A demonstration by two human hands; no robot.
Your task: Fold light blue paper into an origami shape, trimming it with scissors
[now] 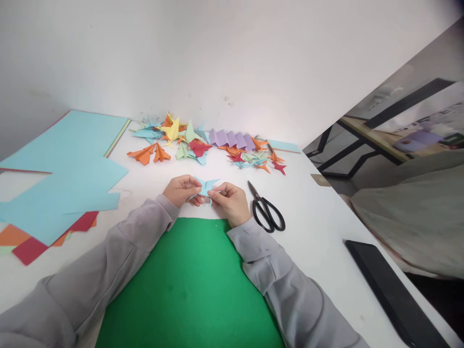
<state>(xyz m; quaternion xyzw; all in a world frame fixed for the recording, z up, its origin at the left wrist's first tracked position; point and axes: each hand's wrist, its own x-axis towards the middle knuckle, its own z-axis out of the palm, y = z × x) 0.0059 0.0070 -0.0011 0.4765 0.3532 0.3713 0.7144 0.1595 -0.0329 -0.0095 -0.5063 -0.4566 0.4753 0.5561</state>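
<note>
The left hand [180, 190] and the right hand [234, 200] hold 1 light-blue folded paper piece [208, 186] between them, each pinching its own side of the paper with thumb and fingers pressed close. The piece is positioned above the middle of the white desk [308, 203], just beyond the far edge of the green sheet [188, 280]. The green sheet extends toward the near side, between the 2 grey sleeves [134, 237]. Black-handled scissors [267, 210] lie just beside the right hand, blades directed toward the back edge of the desk. Along that back edge, near the wall [232, 63], folded paper figures [172, 130] of several colours form a row; a purple pleated strip [232, 139] lies among them. At the row's left front are 2 orange figures [143, 155]. Light-blue sheets [94, 128] spread from near the back left corner, with red and orange paper [31, 250] projecting from their near side. A flat black slab [395, 290] lies along the right edge.
</note>
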